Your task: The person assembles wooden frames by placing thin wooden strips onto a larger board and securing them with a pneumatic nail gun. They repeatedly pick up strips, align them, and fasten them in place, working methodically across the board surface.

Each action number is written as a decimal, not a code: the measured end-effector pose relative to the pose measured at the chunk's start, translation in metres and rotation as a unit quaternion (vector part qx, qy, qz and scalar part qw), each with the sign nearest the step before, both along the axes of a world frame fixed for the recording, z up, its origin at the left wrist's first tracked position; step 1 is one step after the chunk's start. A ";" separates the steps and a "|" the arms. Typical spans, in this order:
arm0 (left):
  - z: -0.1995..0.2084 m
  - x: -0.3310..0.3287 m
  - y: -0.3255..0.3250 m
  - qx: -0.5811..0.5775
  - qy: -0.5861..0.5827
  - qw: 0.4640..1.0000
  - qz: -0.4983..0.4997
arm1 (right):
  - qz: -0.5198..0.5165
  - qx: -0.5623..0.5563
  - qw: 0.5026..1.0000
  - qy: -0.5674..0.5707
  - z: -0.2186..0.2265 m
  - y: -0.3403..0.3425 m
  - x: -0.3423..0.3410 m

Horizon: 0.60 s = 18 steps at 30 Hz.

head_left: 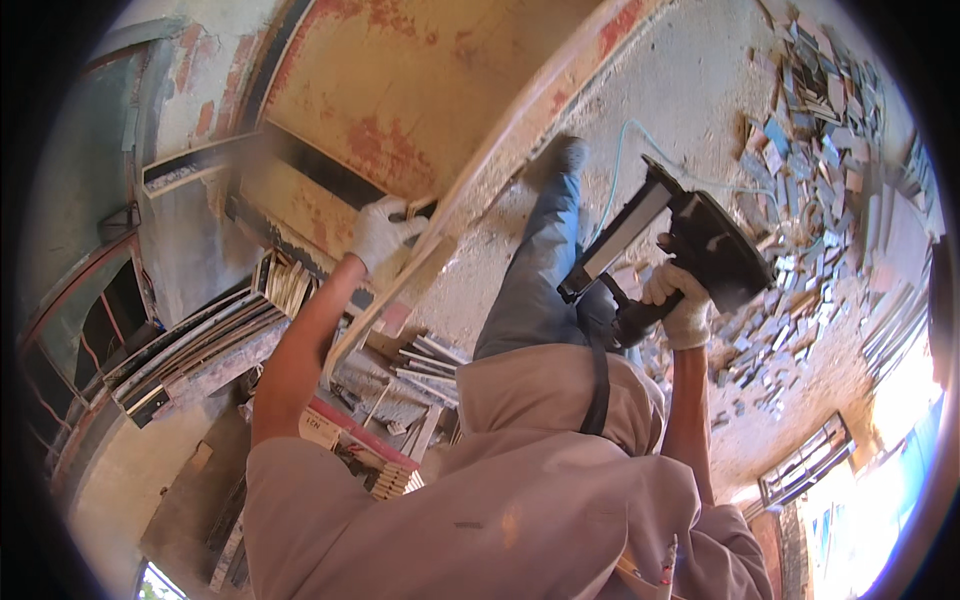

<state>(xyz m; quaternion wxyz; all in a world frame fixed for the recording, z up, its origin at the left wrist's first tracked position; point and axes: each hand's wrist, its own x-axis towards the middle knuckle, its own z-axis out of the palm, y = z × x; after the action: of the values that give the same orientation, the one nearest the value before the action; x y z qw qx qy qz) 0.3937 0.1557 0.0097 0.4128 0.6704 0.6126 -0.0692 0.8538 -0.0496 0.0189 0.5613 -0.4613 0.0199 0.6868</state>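
Observation:
My right hand [685, 305], in a white glove, is wrapped round the handle of a black nail gun [720, 245]. Its long magazine [620, 235] points to the left, and the tool is held in the air over my legs. My left hand [388, 235], also gloved, is at the long wooden edge [500, 165] of a worn yellow and red work surface [400, 80]. Its fingers are curled at that edge, closed on the wood, though the glove partly hides the grip. A dark strip [320, 165] lies across the surface and runs up to this hand.
A thin teal hose [615, 165] runs over the dusty floor. Many wood offcuts [810, 150] are heaped on the right. Stacked boards [195, 345] stand at the left. Below the wooden edge are more wood strips [430, 360] and a red-edged shelf [360, 435].

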 end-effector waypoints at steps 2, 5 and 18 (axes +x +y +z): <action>0.006 -0.005 -0.010 -0.096 -0.109 0.988 0.059 | 0.048 -0.038 0.998 -0.032 0.003 -0.018 -0.021; 0.003 -0.015 -0.013 -0.136 -0.166 0.975 0.057 | 0.055 -0.061 0.997 -0.010 0.004 -0.033 -0.050; -0.017 -0.001 -0.045 -0.090 -0.216 0.960 0.155 | 0.150 0.018 0.985 0.078 -0.031 -0.045 -0.171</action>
<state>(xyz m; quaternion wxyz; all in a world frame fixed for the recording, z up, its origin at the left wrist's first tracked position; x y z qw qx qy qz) 0.3929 0.1103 -0.0077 0.6000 0.5261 0.5962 0.0873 0.6824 -0.0950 -0.0125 0.4569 -0.3942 -0.0182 0.7972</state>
